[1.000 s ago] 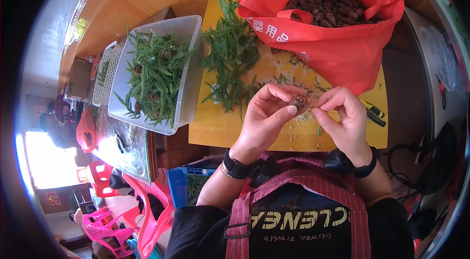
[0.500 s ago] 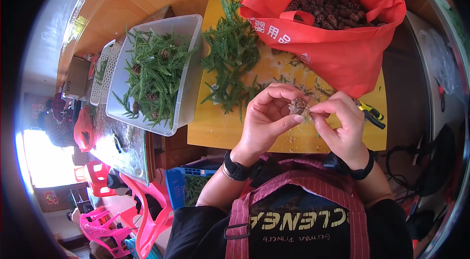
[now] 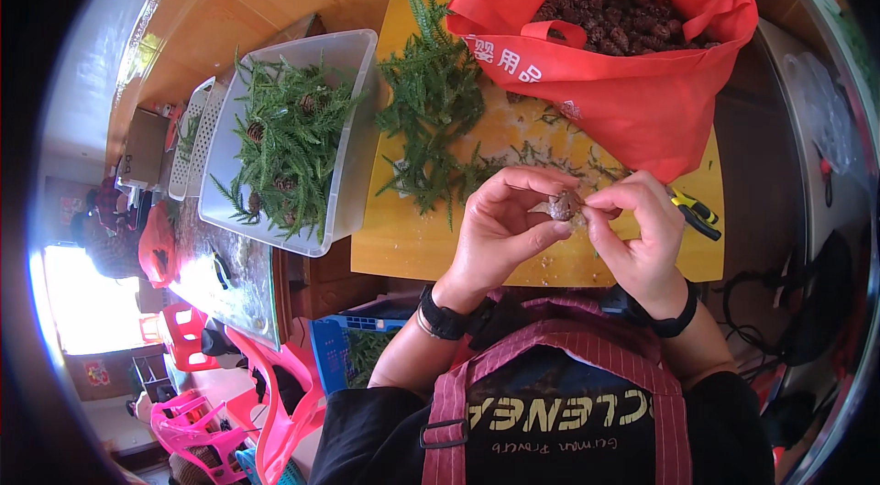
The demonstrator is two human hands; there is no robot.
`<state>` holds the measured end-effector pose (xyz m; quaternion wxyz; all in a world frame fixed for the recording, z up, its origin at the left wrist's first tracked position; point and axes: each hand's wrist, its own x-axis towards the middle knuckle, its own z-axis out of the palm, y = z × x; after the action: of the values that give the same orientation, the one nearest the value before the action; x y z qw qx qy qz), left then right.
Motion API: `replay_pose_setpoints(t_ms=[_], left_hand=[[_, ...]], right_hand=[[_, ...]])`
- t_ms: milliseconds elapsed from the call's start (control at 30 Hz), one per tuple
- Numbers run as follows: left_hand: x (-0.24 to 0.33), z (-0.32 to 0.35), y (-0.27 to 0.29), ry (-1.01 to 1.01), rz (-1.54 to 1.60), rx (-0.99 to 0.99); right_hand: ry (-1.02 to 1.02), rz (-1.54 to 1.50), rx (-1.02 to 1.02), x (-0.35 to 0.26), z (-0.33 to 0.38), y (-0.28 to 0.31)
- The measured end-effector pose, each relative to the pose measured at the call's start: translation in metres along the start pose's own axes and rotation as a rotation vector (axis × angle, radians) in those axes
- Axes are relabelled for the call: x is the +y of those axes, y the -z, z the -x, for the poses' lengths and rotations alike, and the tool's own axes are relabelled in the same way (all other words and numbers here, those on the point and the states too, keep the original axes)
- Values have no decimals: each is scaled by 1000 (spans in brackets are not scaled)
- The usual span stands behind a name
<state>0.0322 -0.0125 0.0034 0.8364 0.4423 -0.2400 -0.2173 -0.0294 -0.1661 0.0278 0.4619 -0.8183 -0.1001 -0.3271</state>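
A small brown pine cone (image 3: pixel 563 205) is pinched between the thumb and fingers of my left hand (image 3: pixel 495 224), above the front of the yellow table (image 3: pixel 412 251). My right hand (image 3: pixel 646 233) meets it from the right, thumb and forefinger pressed together at the cone's side. Whatever thin piece those fingertips hold is too small to make out. Artificial green pine sprigs (image 3: pixel 431 104) lie left of my hands, with loose green bits (image 3: pixel 532 155) beyond them. Just right of my right hand lies a yellow-and-black handled tool (image 3: pixel 698 213), partly hidden by that hand.
A red bag (image 3: pixel 642 109) full of pine cones (image 3: pixel 623 22) stands at the table's back right. To the left, a clear plastic bin (image 3: pixel 362 86) holds green sprigs with cones. Farther left are a side table (image 3: pixel 247 279) and pink chairs (image 3: pixel 275 402).
The pine cone has turned slightly in my left fingers. Both hands stay in nearly the same place, with the right fingertips still against the cone.
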Motion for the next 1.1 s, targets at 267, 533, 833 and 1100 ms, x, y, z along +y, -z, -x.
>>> replay_pose_setpoints(t_ms=[267, 533, 833, 1100], left_hand=[[-5, 1, 5, 56, 158, 12], [-8, 2, 7, 76, 190, -12], [-2, 1, 4, 185, 220, -27], [-3, 0, 12, 282, 269, -113]], right_hand=[[5, 5, -24, -3, -1, -1], [0, 4, -61, -1, -4, 3], [154, 115, -135, 3, -14, 14], [291, 235, -472, -5, -34, 32]])
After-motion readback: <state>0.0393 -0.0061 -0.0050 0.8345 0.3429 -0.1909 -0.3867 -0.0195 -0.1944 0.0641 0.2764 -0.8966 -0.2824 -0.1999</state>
